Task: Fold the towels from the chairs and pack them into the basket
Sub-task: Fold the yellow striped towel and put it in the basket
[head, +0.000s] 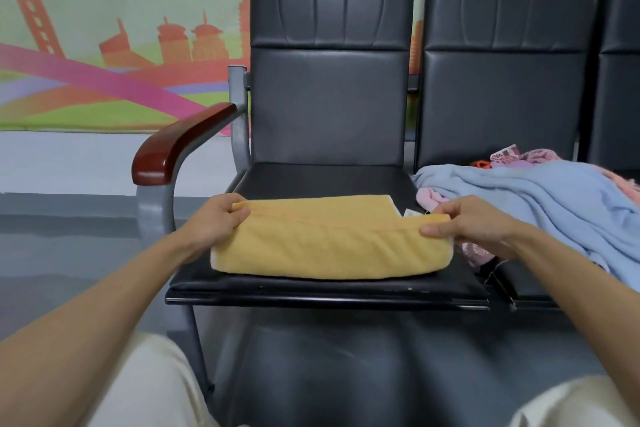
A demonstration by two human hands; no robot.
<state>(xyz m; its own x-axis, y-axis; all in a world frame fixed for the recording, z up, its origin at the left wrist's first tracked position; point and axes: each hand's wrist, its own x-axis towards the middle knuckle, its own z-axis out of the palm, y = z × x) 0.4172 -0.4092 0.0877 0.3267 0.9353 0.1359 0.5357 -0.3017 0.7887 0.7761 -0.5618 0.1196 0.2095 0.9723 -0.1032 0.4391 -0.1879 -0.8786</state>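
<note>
While our left hand (pixel 221 218) and right hand (pixel 474 222) pinch the towel (pixel 329 248), we should square its uneven two o'clock corner before pressing flat.

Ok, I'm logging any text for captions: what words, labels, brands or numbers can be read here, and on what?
No text can be read in this view.
White tag on the yellow towel: too small to tell whether anything is printed on it.
Mural on the wall: building shapes and colour bands only, no letters.
Pink cloth on the next chair: a pattern, nothing legible.
</note>
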